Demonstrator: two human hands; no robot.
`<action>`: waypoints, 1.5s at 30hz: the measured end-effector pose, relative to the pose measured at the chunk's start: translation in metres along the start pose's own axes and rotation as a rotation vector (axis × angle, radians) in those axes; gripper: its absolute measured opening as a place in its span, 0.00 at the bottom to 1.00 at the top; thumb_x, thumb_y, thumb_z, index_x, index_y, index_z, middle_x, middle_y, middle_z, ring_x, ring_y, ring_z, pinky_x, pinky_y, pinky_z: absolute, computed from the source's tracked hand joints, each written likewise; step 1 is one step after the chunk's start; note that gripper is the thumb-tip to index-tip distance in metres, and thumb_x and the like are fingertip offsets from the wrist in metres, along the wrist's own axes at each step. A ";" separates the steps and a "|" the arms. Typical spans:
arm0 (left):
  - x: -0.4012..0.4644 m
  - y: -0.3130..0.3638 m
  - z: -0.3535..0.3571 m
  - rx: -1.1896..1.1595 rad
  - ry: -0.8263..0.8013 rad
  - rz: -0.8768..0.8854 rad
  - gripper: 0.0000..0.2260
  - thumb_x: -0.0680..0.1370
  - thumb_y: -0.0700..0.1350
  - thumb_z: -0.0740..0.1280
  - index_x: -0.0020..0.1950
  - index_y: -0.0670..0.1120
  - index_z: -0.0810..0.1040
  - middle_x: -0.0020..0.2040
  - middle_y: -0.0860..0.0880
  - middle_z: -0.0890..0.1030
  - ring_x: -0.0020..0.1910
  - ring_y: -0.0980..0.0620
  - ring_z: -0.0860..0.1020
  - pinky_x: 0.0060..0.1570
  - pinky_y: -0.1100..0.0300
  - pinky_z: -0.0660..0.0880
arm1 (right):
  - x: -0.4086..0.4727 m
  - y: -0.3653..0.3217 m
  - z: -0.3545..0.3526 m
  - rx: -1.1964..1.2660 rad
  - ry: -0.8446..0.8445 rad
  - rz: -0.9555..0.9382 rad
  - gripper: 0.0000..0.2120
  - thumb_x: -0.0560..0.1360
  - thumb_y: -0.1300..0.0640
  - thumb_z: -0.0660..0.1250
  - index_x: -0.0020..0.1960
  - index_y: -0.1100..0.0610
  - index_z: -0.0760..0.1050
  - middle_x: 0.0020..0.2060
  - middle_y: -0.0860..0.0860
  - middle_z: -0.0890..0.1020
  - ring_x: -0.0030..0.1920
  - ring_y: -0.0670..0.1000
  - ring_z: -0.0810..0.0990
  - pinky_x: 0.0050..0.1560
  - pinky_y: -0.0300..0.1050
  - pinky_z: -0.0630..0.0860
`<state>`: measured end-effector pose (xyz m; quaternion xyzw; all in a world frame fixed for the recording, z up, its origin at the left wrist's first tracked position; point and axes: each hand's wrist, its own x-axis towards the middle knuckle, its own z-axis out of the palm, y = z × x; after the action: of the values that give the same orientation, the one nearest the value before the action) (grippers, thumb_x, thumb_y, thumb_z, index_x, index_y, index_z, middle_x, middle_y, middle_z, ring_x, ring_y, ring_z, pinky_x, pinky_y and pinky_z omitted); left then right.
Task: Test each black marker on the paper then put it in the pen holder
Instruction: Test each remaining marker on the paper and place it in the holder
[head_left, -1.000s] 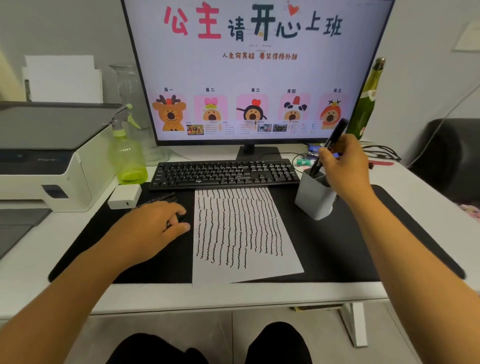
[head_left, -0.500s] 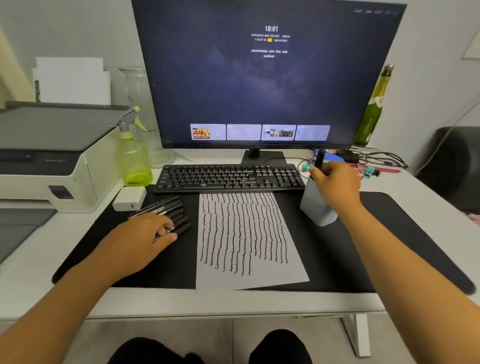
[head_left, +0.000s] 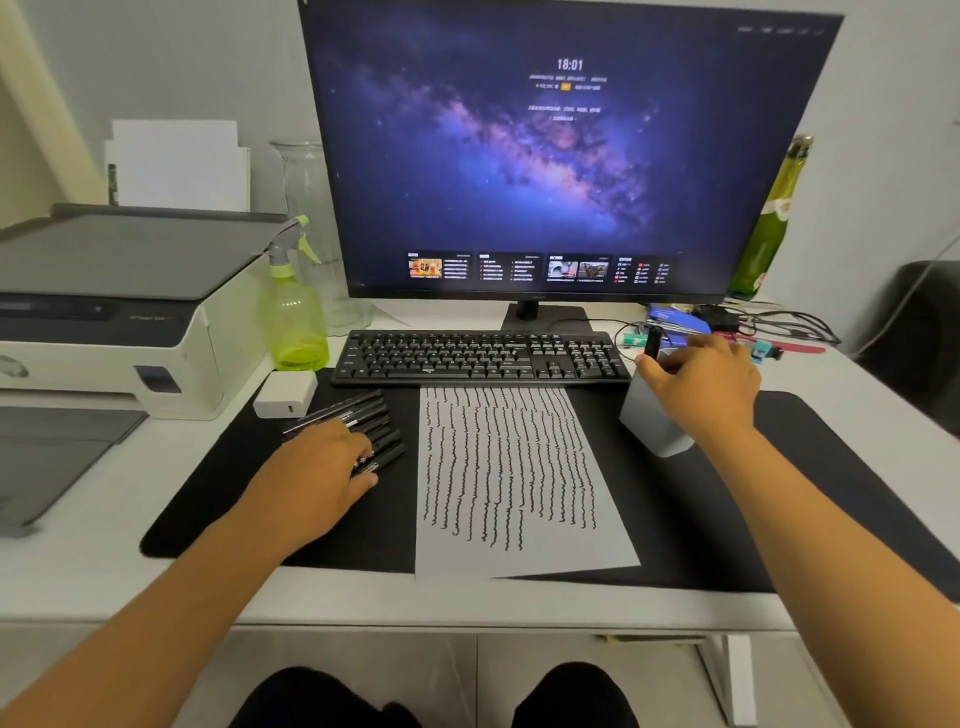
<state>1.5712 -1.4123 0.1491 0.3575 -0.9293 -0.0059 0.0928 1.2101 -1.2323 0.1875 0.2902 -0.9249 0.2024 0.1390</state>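
Note:
A white paper (head_left: 524, 561) covered in wavy black test lines lies on the black desk mat (head_left: 810, 519). Left of it lies a row of several black markers (head_left: 358, 408). My left hand (head_left: 317, 467) rests over their near ends, and one marker (head_left: 387, 457) sticks out between its fingers and thumb. The light grey pen holder (head_left: 649, 428) stands right of the paper. My right hand (head_left: 701, 382) curls over its rim, thumb against a black marker (head_left: 652, 340) that stands in it, cap end up.
A black keyboard (head_left: 483, 358) and a monitor (head_left: 566, 150) sit behind the paper. A printer (head_left: 104, 322), a green spray bottle (head_left: 293, 322) and a white charger (head_left: 285, 395) are at the left. A green glass bottle (head_left: 769, 223) and cables (head_left: 769, 322) are at the back right.
My right hand has lowered the marker from above the holder down into it. My left hand has stayed on the row of markers. The monitor picture changed to a dark sky.

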 end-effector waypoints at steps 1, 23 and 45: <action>0.001 0.002 0.000 0.018 0.001 0.006 0.17 0.76 0.56 0.65 0.63 0.53 0.74 0.58 0.51 0.75 0.55 0.53 0.74 0.53 0.59 0.73 | -0.002 -0.001 -0.002 0.032 0.054 -0.011 0.21 0.76 0.38 0.66 0.50 0.54 0.87 0.67 0.57 0.77 0.68 0.64 0.69 0.66 0.62 0.67; -0.011 0.082 -0.016 -1.419 -0.035 -0.079 0.11 0.77 0.43 0.68 0.58 0.49 0.72 0.42 0.44 0.83 0.36 0.44 0.83 0.40 0.51 0.81 | -0.195 -0.091 -0.004 0.957 -0.605 -0.263 0.14 0.79 0.46 0.67 0.63 0.46 0.73 0.43 0.45 0.84 0.39 0.44 0.84 0.38 0.36 0.80; -0.046 0.092 -0.053 -0.353 -0.251 0.515 0.19 0.79 0.60 0.51 0.53 0.49 0.74 0.40 0.58 0.71 0.36 0.62 0.70 0.36 0.69 0.67 | -0.189 -0.059 -0.025 1.614 -0.606 -0.297 0.12 0.79 0.55 0.65 0.42 0.59 0.80 0.33 0.63 0.85 0.24 0.58 0.80 0.32 0.46 0.80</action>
<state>1.5530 -1.3099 0.2010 0.0857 -0.9779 -0.1872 0.0365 1.3980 -1.1741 0.1558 0.4587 -0.4489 0.6894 -0.3360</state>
